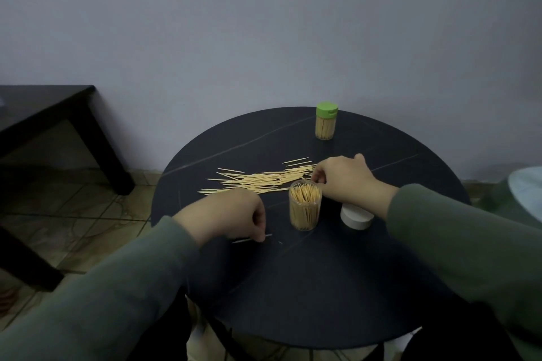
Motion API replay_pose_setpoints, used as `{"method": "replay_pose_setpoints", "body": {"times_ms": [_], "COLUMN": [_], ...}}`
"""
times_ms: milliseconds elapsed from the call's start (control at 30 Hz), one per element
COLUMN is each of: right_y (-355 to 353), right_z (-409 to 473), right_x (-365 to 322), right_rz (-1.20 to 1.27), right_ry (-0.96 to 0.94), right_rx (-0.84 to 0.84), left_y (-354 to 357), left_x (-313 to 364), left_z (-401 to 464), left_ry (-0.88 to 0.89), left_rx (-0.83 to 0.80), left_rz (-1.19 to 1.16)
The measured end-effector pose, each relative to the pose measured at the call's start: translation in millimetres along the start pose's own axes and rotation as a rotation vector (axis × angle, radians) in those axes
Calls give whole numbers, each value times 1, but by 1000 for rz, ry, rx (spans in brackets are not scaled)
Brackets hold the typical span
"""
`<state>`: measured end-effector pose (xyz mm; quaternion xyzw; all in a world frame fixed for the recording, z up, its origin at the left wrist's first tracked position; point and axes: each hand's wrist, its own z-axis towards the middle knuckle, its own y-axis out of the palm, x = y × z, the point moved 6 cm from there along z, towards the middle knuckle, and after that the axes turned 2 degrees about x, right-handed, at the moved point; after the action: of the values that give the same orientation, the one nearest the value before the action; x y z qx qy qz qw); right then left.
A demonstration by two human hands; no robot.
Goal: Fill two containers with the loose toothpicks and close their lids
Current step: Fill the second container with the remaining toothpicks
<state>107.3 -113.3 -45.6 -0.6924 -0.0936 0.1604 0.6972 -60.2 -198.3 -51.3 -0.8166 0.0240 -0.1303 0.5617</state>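
A spread of loose toothpicks (258,180) lies across the middle of the round black table (308,287). An open clear container (305,204) packed with toothpicks stands in front of the pile. Its white lid (357,217) lies on the table to its right, partly under my right wrist. At the back stands a second container (325,121), full and closed with a green lid. My left hand (227,215) is curled, fingertips pinching a single toothpick (252,239) against the table. My right hand (343,177) is curled at the pile's right end; what its fingers hold is hidden.
A dark low table (50,114) stands to the left against the pale wall. The floor around is tiled. A pale rounded object (526,187) shows at the right edge of the view.
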Motion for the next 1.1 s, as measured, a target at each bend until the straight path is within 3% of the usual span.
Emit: {"method": "replay_pose_setpoints", "body": {"times_ms": [400,567,1100], "right_y": [6,14,7], "right_z": [28,36,27], "right_x": [-2,-4,-11], "right_rz": [-65,-97,-305], "right_ry": [-88,-146,-210], "right_rx": [102,11,61], "left_y": [-16,-11,-18], "left_x": [-34,-34,-7], "left_z": [46,58,69], "left_ry": [-38,-22,-7], "left_rx": [440,471,548], "left_rz": [-32,-18,112]}}
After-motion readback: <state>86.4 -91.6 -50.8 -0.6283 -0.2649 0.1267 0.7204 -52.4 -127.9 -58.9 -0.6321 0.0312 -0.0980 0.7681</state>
